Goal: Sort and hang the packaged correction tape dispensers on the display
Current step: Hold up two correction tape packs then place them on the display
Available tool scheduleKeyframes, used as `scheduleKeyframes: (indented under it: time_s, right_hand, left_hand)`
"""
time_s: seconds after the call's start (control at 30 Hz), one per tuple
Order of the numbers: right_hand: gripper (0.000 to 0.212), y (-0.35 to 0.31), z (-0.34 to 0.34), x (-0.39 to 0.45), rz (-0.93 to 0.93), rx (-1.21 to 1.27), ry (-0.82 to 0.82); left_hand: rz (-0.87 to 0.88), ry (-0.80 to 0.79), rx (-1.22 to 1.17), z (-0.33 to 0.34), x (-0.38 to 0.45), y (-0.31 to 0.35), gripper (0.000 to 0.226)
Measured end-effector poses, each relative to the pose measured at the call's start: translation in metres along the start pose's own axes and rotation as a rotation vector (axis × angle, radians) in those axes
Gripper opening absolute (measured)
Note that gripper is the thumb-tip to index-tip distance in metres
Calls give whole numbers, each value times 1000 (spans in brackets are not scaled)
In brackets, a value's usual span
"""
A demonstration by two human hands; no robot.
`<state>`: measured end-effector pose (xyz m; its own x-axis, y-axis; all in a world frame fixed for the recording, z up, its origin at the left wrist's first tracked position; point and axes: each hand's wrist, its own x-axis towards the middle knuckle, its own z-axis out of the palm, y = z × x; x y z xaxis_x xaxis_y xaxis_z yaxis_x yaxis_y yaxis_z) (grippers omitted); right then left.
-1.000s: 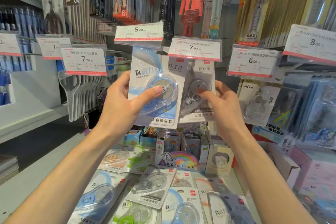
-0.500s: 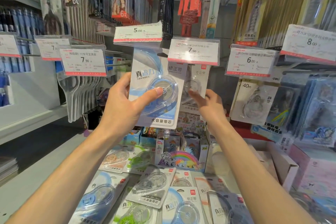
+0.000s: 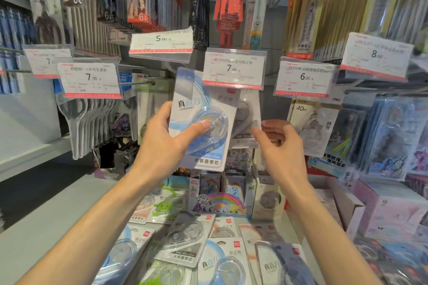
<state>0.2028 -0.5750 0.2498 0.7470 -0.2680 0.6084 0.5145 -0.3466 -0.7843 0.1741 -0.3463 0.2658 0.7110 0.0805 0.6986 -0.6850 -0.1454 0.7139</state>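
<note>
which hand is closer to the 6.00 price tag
Right. The right hand hangs below the 6.00 price tag and slightly left of it; the left hand, gripping the blue pack, is much farther left.

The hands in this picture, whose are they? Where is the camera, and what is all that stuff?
They belong to a person with a camera worn on the head, so you see what that person sees, looking at a shop rack. The left hand grips a blue packet of correction tape, raised up near the hooks. The right hand is beside a grey packet hanging under a price tag; it is too blurry to tell whether it touches it. Below, more packets lie loose on the shelf, waiting to be hung.
</note>
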Motion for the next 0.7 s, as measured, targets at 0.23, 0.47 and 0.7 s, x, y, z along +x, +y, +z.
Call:
scheduleKeyframes:
  time_s: [0.23,0.47,0.7]
  right_hand:
    - [12,-17,6,-26,-29,46,-212]
    - [32,-6,5,-21,162,363,-261]
    - [31,12,-9,-13,140,330,-162]
  left_hand:
    - [-116,-39,-36,26,-4,-17,31]
    - [-113,-82,1,27,6,-15,17]
    - [-51,-13,-87,17,31,17,9]
